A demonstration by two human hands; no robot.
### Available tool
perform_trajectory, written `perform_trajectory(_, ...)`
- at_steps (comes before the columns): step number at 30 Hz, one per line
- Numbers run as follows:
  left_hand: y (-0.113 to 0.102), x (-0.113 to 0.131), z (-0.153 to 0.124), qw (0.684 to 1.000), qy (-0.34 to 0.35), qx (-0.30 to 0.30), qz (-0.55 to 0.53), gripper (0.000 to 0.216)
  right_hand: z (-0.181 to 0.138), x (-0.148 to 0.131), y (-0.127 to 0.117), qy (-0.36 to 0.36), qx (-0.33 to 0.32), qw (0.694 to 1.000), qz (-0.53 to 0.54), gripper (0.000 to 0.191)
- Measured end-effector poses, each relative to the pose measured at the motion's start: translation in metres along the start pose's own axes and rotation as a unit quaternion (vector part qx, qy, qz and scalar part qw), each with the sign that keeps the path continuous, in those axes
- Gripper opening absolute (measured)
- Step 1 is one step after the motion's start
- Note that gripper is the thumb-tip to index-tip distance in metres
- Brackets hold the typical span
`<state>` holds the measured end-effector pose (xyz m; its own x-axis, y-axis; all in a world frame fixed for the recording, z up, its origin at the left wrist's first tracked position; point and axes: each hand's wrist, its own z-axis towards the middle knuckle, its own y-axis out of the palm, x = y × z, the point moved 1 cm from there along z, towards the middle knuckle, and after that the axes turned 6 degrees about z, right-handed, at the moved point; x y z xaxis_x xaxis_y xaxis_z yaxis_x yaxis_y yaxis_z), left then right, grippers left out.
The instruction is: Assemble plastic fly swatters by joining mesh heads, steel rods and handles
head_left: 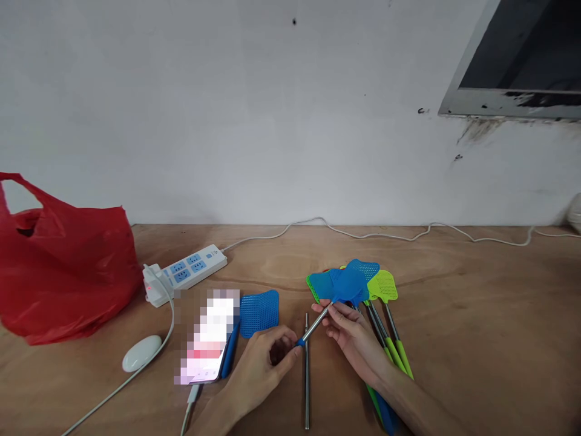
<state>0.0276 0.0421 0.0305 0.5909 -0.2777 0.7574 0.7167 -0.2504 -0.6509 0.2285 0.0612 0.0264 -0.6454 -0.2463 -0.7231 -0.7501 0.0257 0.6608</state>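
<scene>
Steel swatter rod [315, 327] — left grip [265, 360], right grip [351, 333] clamped | spare rod [307, 387] beneath | swatter pile [384, 286] behind

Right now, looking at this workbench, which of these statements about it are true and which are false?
1. Both hands hold one fly swatter: the left hand at its blue end, the right hand on its shaft. True.
2. The plastic bag is green. False: it is red.
3. A bare metal rod lies on the table between the hands. True.
4. The power strip lies right of the pile of swatters. False: it lies left of it, near the bag.
</scene>
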Motion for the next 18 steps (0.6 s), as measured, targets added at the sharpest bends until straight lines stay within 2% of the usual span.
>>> perform_trajectory(7, -0.0007, 0.0034, -0.0018, 1.000, 0.011, -0.015, 0.009, 0.035, -0.0045, 0.0004, 0.0061, -0.021, -0.001, 0.999, -0.028, 0.026)
perform_trajectory(13, -0.0017, 0.0060, -0.0047, 0.998, 0.041, -0.024, 0.035, 0.036, -0.0058, 0.0020, 0.0073, -0.031, -0.026, 0.997, -0.068, 0.029)
perform_trajectory(18, -0.0053, 0.0086, -0.0029, 0.997, 0.057, -0.038, 0.046, 0.040, -0.0003, 0.0003, 0.0016, -0.106, 0.034, 0.991, -0.072, 0.030)
